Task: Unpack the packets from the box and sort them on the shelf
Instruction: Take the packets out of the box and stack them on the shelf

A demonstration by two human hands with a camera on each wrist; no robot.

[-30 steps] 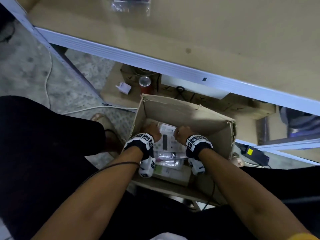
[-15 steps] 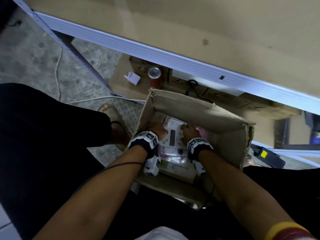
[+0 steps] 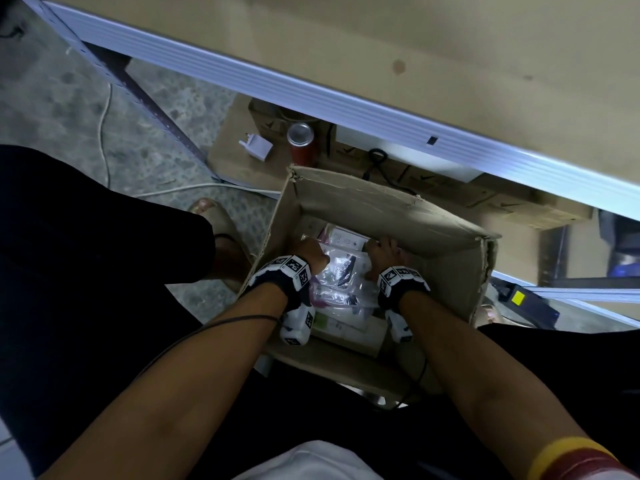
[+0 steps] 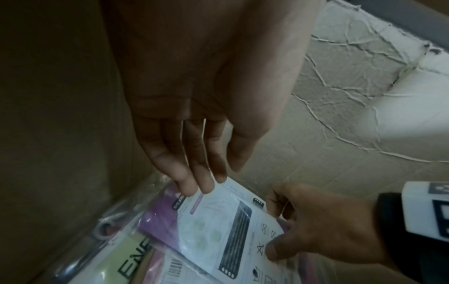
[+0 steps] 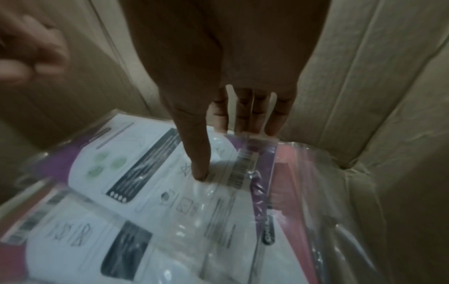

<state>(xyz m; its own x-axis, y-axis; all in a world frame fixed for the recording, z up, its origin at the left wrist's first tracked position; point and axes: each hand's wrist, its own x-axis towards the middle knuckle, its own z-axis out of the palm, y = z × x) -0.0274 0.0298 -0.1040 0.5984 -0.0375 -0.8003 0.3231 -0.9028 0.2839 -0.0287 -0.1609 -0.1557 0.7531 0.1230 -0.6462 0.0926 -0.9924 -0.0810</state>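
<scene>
An open cardboard box (image 3: 381, 209) stands between my knees, filled with several clear plastic packets. The top packet (image 3: 341, 268) has a white card with purple edges (image 4: 218, 226) (image 5: 150, 169). My right hand (image 3: 379, 249) pinches its right edge, thumb (image 5: 201, 169) on top and fingers tucked beneath. My left hand (image 3: 311, 249) has straight fingers (image 4: 199, 184) whose tips touch the packet's far left corner. A green packet (image 4: 131, 255) and a pink one (image 5: 291, 173) lie underneath. The tan shelf (image 3: 381, 46) spans the top of the head view.
Below the shelf's pale metal edge (image 3: 311, 98) sit flat cardboard boxes (image 3: 450, 188), a red can (image 3: 299, 140) and a white plug (image 3: 258, 145). A white cable (image 3: 207, 187) crosses the floor. A black device with a yellow sticker (image 3: 519, 299) lies right of the box.
Both hands have slid further across the packets toward the box's far wall. The head view has moved in closer over the box.
</scene>
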